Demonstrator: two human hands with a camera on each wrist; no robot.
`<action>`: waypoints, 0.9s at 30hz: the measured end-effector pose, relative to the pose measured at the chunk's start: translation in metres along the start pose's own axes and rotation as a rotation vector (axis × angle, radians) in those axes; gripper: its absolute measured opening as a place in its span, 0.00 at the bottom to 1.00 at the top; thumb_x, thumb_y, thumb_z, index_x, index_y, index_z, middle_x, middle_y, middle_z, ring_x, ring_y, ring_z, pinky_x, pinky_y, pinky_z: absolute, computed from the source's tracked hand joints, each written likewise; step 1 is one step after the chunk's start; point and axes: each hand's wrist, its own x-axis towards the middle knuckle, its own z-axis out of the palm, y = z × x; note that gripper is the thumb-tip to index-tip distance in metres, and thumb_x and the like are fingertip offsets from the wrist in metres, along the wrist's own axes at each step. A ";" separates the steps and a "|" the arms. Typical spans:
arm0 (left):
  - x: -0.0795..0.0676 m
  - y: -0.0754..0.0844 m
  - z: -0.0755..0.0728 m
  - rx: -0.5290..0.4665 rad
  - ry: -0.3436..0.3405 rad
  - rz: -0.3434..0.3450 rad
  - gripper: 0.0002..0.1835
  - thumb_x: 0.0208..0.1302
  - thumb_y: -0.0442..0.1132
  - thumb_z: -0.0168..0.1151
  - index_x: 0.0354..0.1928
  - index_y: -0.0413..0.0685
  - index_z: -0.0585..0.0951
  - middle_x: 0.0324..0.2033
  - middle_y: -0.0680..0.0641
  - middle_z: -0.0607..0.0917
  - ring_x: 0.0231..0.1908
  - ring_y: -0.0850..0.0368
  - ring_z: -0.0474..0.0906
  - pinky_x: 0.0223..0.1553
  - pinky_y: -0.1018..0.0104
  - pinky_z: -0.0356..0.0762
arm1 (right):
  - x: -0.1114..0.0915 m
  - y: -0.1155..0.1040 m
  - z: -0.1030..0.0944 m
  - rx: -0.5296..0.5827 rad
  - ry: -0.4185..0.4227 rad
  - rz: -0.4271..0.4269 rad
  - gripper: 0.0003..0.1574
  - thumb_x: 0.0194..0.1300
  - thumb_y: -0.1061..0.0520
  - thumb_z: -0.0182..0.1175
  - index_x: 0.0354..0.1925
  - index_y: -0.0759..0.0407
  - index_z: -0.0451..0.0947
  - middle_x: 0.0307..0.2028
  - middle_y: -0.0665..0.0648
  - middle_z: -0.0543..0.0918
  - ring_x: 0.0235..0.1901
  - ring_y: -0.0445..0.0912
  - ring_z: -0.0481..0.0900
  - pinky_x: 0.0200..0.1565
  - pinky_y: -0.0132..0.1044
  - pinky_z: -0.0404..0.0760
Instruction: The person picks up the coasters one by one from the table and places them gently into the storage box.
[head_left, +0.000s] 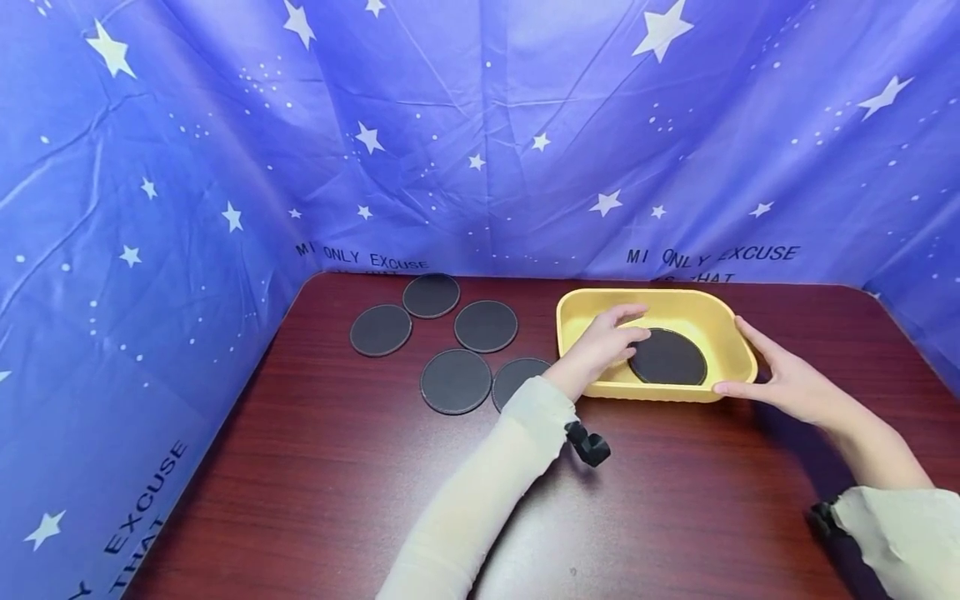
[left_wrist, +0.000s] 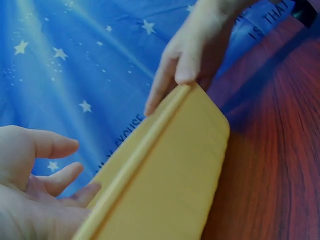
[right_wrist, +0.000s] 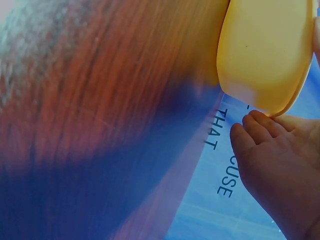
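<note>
A yellow plastic basin [head_left: 723,317] stands at the right of the table. Inside it lies a round black coaster [head_left: 671,360] with a stitched edge. My left hand [head_left: 606,343] reaches over the basin's front rim, its fingertips right at the coaster's left edge. Its thumb and fingers are spread apart in the left wrist view. At the basin's right end, my right hand [head_left: 795,383] grips the corner from outside, thumb at the front of the rim and fingers along the end. The right wrist view shows those fingers against the end wall.
Left of the basin, several more black coasters [head_left: 456,382] lie flat on the dark red wooden table [head_left: 315,500]. One is partly hidden behind my left forearm. A blue star-printed cloth [head_left: 450,100] hangs behind the table and along its sides.
</note>
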 end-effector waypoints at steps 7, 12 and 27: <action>-0.007 0.012 -0.009 -0.110 -0.135 0.017 0.24 0.71 0.28 0.54 0.68 0.40 0.72 0.71 0.42 0.70 0.68 0.42 0.70 0.71 0.48 0.67 | 0.001 0.000 -0.002 0.013 -0.014 0.011 0.68 0.63 0.51 0.69 0.80 0.49 0.28 0.78 0.70 0.41 0.77 0.60 0.41 0.77 0.42 0.40; -0.015 0.017 -0.018 -0.147 -0.167 0.017 0.24 0.71 0.26 0.54 0.68 0.38 0.72 0.70 0.40 0.71 0.70 0.39 0.67 0.72 0.46 0.64 | 0.002 0.000 0.000 -0.007 -0.002 -0.016 0.68 0.63 0.51 0.69 0.80 0.52 0.30 0.78 0.71 0.43 0.76 0.52 0.44 0.61 0.08 0.43; -0.046 0.026 -0.055 -0.032 -0.169 0.065 0.23 0.71 0.30 0.56 0.67 0.41 0.74 0.67 0.43 0.76 0.67 0.46 0.72 0.68 0.56 0.72 | 0.003 -0.003 0.000 0.037 -0.032 0.015 0.68 0.64 0.52 0.68 0.79 0.49 0.27 0.78 0.69 0.40 0.77 0.61 0.39 0.77 0.51 0.37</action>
